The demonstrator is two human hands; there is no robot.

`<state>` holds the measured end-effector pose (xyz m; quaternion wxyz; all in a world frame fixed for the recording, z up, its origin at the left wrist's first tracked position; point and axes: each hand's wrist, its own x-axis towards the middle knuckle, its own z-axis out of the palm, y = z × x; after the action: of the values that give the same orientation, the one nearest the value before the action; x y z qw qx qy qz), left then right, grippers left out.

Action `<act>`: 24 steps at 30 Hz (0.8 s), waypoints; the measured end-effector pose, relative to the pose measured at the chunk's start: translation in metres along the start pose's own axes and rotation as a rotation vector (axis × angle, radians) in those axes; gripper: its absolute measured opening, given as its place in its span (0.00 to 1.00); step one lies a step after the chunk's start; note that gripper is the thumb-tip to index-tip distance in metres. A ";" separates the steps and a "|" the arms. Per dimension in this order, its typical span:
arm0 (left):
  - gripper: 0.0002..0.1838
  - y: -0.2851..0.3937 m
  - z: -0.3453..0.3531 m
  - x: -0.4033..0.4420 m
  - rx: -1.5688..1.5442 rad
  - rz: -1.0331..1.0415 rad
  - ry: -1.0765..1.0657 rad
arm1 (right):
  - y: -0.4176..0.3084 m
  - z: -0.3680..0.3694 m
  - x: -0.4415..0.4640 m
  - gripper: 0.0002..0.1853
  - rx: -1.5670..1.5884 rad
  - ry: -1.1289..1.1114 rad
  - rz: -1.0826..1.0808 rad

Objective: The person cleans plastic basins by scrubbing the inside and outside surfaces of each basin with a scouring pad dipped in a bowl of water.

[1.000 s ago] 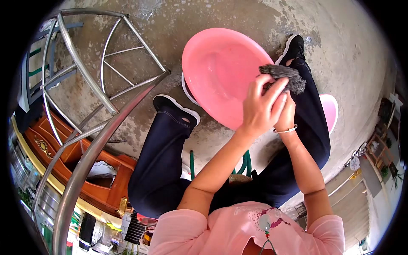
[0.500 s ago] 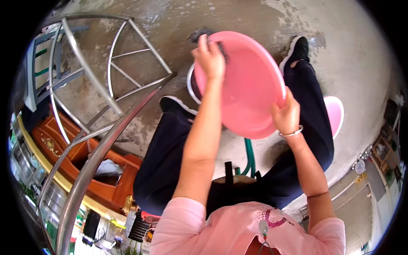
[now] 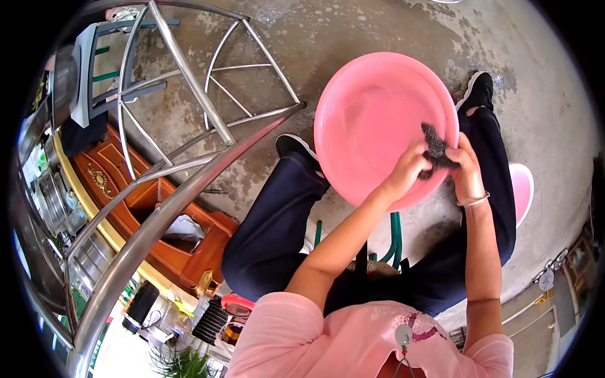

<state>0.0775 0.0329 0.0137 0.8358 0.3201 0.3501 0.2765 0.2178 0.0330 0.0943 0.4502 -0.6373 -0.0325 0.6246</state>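
A round pink basin (image 3: 372, 113) lies between my knees, its inside facing up at me. Over its lower right rim is a dark grey mesh scrubbing pad (image 3: 435, 148), bunched up. My left hand (image 3: 408, 170) reaches across the basin, fingers closed on the pad's left side. At the right rim my right hand (image 3: 465, 169) pinches the other side of the pad with its thumb; the fingers partly hide behind it. Whether this hand also touches the rim cannot be made out.
A metal tube frame (image 3: 189, 82) stands at my left. Beyond it, a brown wooden cabinet (image 3: 145, 201) has an open drawer with cloth inside. A pink rounded object (image 3: 522, 189) shows past my right leg. The concrete floor (image 3: 283, 44) has wet patches.
The basin has gone from tilted to nearly level. My left hand has brought the pad from the far left rim to the near right side. My right hand has moved from rim to pad.
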 end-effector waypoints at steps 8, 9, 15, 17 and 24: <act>0.13 -0.081 -0.080 -0.028 1.517 -0.110 0.041 | 0.027 -0.024 0.021 0.04 -0.518 0.131 -0.490; 0.14 -0.089 -0.105 -0.017 1.589 -0.088 0.128 | 0.026 -0.019 0.018 0.02 -0.583 0.164 -0.471; 0.19 -0.062 -0.094 0.107 1.175 0.190 0.665 | 0.028 -0.012 0.015 0.13 -0.722 0.169 -0.414; 0.21 -0.057 -0.056 0.137 0.960 0.282 0.601 | 0.024 -0.012 0.017 0.13 -0.775 0.174 -0.475; 0.17 -0.083 -0.005 0.017 0.883 0.283 -0.083 | 0.021 -0.001 0.010 0.12 -0.689 0.247 -0.555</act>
<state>0.1034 -0.0070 -0.0566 0.5868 0.7008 0.3533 0.1992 0.2099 0.0260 0.0731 0.3630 -0.7867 -0.3538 0.3523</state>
